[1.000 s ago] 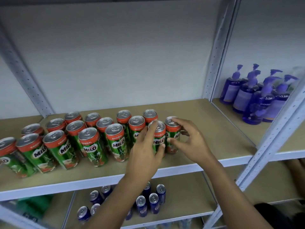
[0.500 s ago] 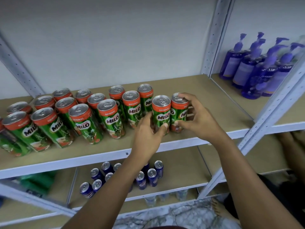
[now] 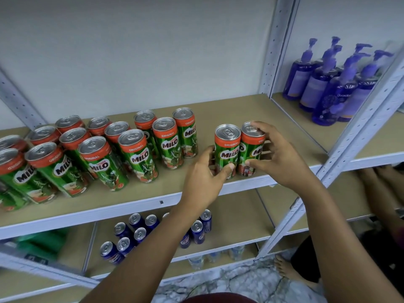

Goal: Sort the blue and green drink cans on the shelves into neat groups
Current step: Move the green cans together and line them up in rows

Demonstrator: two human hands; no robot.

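The sorting looks partly done: two green Milo cans (image 3: 227, 150) stand touching as a pair near the front edge of the upper shelf (image 3: 131, 206), apart from the looser main cluster of Milo cans (image 3: 140, 157) to their left, while the blue cans (image 3: 196, 231) sit scattered on the lower shelf (image 3: 236, 224). The left hand (image 3: 202, 182) grasps the pair's left can and the right hand (image 3: 278, 156) curls round the right one. Both cans stand upright, long axes vertical, pull-tab tops up and logos facing the person.

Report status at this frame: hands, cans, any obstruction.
Left hand grips left green can; right hand grips right green can. Pair upright, touching, apart from main green group. Shelf to their right bare.
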